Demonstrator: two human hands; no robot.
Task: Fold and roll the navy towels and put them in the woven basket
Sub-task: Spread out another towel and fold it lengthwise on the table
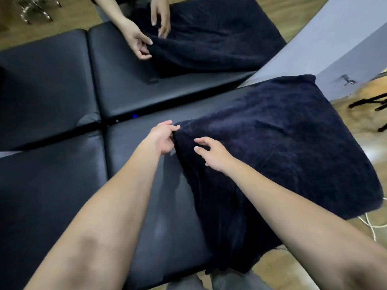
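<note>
While the navy towel [272,147] lay spread over the right part of the padded black worktop [52,195], its right side hanging past the worktop's edge, it was judged to be soft, limp and fairly light, a thing that would sag and slip out of line unless taken by its corners or hems. A thick pile was suggested by its matt surface, so little slipperiness was expected, and nothing fragile was at stake. The best hold was judged to be at the far left corner of the towel and along the left hem, where an edge could be lifted and carried across for a fold.

That corner was pinched by the left hand [163,139], thumb and fingers closed on a raised fold of cloth at the towel's left edge. The right hand [211,153] was held just right of that corner, over the towel, fingers loosely spread and holding nothing; whether the fingertips touched the cloth could not be told. No woven basket was seen beside the towel.
</note>
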